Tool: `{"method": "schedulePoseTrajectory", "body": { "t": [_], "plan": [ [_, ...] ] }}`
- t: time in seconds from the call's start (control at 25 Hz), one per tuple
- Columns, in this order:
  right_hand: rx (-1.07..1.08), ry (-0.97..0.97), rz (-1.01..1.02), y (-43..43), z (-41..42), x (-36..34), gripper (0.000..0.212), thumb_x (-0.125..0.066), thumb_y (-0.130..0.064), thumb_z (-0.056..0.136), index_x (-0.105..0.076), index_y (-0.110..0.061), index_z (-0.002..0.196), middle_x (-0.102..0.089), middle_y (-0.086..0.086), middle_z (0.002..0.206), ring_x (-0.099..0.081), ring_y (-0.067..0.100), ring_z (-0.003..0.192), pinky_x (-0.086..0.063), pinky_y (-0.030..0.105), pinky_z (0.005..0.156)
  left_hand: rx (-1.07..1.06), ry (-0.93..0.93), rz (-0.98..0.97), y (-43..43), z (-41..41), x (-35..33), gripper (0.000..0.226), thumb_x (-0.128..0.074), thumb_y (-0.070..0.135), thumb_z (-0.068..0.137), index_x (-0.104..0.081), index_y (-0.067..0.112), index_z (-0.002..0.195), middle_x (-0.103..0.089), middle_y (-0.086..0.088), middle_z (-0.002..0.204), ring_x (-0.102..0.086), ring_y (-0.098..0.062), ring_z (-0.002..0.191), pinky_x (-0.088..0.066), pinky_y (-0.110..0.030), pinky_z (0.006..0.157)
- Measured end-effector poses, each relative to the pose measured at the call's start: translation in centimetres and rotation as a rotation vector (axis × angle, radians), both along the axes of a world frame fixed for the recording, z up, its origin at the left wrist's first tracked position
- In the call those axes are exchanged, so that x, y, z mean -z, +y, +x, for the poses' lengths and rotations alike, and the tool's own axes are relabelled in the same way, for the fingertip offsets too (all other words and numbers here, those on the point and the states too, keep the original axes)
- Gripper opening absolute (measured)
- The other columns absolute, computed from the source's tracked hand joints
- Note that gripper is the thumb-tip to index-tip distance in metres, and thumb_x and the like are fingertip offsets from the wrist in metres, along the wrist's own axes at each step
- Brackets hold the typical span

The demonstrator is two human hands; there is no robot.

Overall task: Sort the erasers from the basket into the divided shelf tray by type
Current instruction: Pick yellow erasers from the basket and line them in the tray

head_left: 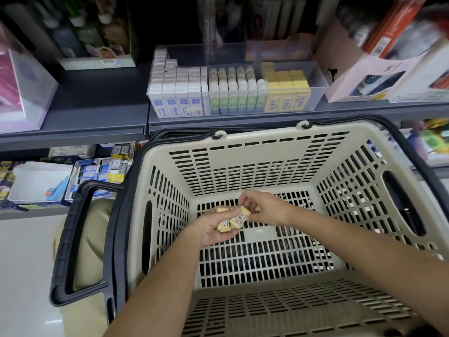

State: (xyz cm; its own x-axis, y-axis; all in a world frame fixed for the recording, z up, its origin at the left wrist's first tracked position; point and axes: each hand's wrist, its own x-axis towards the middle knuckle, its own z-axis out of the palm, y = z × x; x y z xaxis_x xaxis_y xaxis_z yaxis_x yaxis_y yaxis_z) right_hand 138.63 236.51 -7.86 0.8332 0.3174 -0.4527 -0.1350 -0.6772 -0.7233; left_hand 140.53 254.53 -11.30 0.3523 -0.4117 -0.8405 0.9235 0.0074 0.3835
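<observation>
Both hands are down inside the beige slotted basket (255, 164). My left hand (210, 231) lies palm up and holds several small yellow erasers (224, 227). My right hand (262, 207) pinches one yellow eraser with a barcode label (240, 217) right over the left palm. The basket floor around the hands shows no other erasers. On the shelf above stands the clear divided tray (318, 79): white-and-blue erasers (179, 93) in the left section, green-sleeved erasers (238, 91) in the middle, yellow erasers (286, 91) on the right.
The basket's black handles (73, 239) hang out to the left and along the back rim. Product boxes (388, 74) flank the tray on the grey shelf (97, 103). A lower shelf at left holds more stationery (102, 171). The pale floor (21, 276) shows at the lower left.
</observation>
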Motion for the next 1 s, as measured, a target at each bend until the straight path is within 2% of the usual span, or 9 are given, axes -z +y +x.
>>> {"method": "schedulePoseTrajectory", "body": {
  "t": [0.16,0.2,0.28,0.36,0.52,0.64,0.8,0.88,1.0],
  "plan": [
    [0.097,0.005,0.055,-0.7,0.2,0.2,0.033,-0.071,-0.012,0.078,-0.053,-0.026,0.102,-0.057,-0.006,0.091,-0.054,0.007,0.076,-0.052,0.033,0.079,0.024,-0.040,0.007,-0.7,0.0,-0.5,0.067,-0.085,0.008,0.052,-0.056,0.015,0.112,-0.067,-0.017,0.107,-0.070,-0.028,0.088,-0.057,-0.033,0.064],
    [0.127,-0.016,0.006,-1.2,0.5,0.5,0.031,-0.072,-0.016,0.078,-0.055,-0.026,0.102,-0.058,-0.006,0.094,-0.055,0.007,0.079,-0.051,0.032,0.082,0.007,-0.059,0.024,-0.9,0.0,-0.6,0.066,-0.085,0.006,0.051,-0.056,0.017,0.109,-0.065,-0.017,0.109,-0.070,-0.027,0.088,-0.057,-0.033,0.064],
    [0.116,-0.119,-0.268,-2.5,1.1,1.3,0.030,-0.069,-0.026,0.081,-0.057,-0.023,0.109,-0.059,-0.004,0.108,-0.055,0.011,0.095,-0.046,0.029,0.089,-0.080,-0.096,0.075,-1.1,0.3,-0.6,0.058,-0.085,0.004,0.054,-0.057,0.017,0.104,-0.060,-0.016,0.112,-0.067,-0.028,0.092,-0.057,-0.032,0.060],
    [-0.016,-0.202,-0.543,-3.3,1.3,2.4,0.041,-0.066,-0.034,0.081,-0.053,-0.022,0.118,-0.054,-0.002,0.122,-0.049,0.016,0.112,-0.038,0.030,0.095,-0.186,-0.095,0.117,-0.8,0.5,-0.5,0.049,-0.082,0.001,0.062,-0.057,0.017,0.101,-0.058,-0.014,0.110,-0.063,-0.029,0.095,-0.058,-0.032,0.058],
    [-0.181,-0.200,-0.630,-2.4,1.3,3.7,0.050,-0.070,-0.039,0.076,-0.045,-0.023,0.116,-0.049,-0.002,0.121,-0.047,0.020,0.112,-0.033,0.032,0.097,-0.214,-0.108,0.142,-0.8,0.4,-0.9,0.046,-0.080,0.001,0.067,-0.055,0.016,0.102,-0.057,-0.012,0.109,-0.062,-0.027,0.095,-0.058,-0.031,0.059],
    [-0.176,-0.173,-0.509,-2.3,1.4,2.1,0.034,-0.066,-0.035,0.079,-0.049,-0.020,0.104,-0.057,-0.003,0.102,-0.055,0.018,0.094,-0.042,0.029,0.082,-0.167,-0.208,0.166,-1.7,1.0,-2.4,0.050,-0.080,0.003,0.069,-0.055,0.015,0.110,-0.058,-0.011,0.109,-0.062,-0.024,0.093,-0.057,-0.027,0.056],
    [-0.048,-0.092,-0.165,-3.6,0.7,-2.5,0.010,-0.059,-0.025,0.089,-0.061,-0.017,0.095,-0.067,-0.005,0.082,-0.061,0.001,0.067,-0.050,0.017,0.063,-0.083,-0.360,0.128,-2.7,2.8,-6.0,0.037,-0.078,0.005,0.071,-0.057,0.022,0.097,-0.061,-0.008,0.105,-0.064,-0.020,0.088,-0.057,-0.025,0.056],
    [0.065,-0.106,-0.015,-4.6,0.4,-4.9,0.011,-0.056,-0.016,0.091,-0.063,-0.015,0.100,-0.068,-0.007,0.083,-0.064,-0.004,0.069,-0.052,0.014,0.069,-0.066,-0.426,0.094,-3.0,3.4,-8.3,0.034,-0.076,0.006,0.073,-0.057,0.023,0.095,-0.062,-0.006,0.101,-0.065,-0.018,0.084,-0.056,-0.024,0.056],
    [0.211,-0.114,0.177,-5.7,0.4,-8.1,0.021,-0.056,-0.004,0.089,-0.062,-0.016,0.105,-0.068,-0.001,0.089,-0.068,0.006,0.077,-0.054,0.023,0.081,-0.024,-0.584,0.078,-3.0,3.8,-11.7,0.033,-0.074,0.007,0.075,-0.058,0.024,0.097,-0.064,-0.005,0.098,-0.067,-0.015,0.081,-0.055,-0.022,0.058]
  ]
}}
